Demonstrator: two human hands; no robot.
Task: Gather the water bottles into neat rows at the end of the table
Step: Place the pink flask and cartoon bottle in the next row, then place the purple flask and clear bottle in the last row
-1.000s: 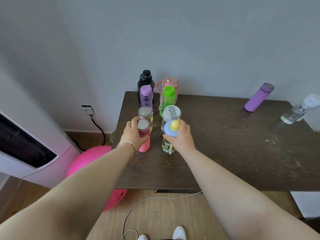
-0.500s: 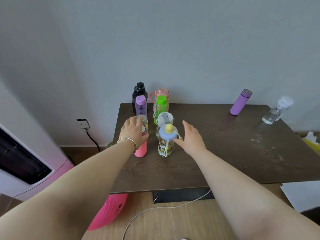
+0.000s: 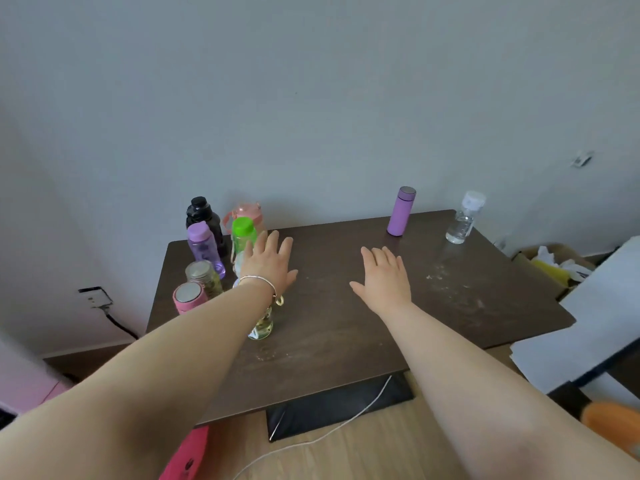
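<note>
- At the table's (image 3: 346, 341) 9 o'clock end: a cluster of bottles stands upright in two rough rows running from the near edge toward the wall.
- Outer row, near to far: pink bottle (image 3: 188, 298) with metal cap, glass jar (image 3: 204, 277), violet bottle (image 3: 205, 245), black bottle (image 3: 204, 216).
- Inner row: clear bottle (image 3: 262, 325) nearest, largely hidden by the left wrist; green-capped bottle (image 3: 244, 235); pink jug (image 3: 247, 213) at the wall.
- A further pale bottle behind the left hand is mostly hidden; cannot tell its kind.
- At the table's 1 o'clock: purple flask (image 3: 401, 211) upright, well apart from the cluster.
- At 2 o'clock: white-capped bottle (image 3: 464, 218) upright, near the far edge, also well apart.
- Left hand (image 3: 270, 265): fingers spread flat, holding nothing, over the table just beside the inner row; bracelet (image 3: 258, 281) on the wrist.
- Right hand (image 3: 384, 280): fingers spread, palm down, holding nothing, above the bare mid-table, between the cluster and the two stray bottles.
- White specks scattered on the tabletop at 3 o'clock.
</note>
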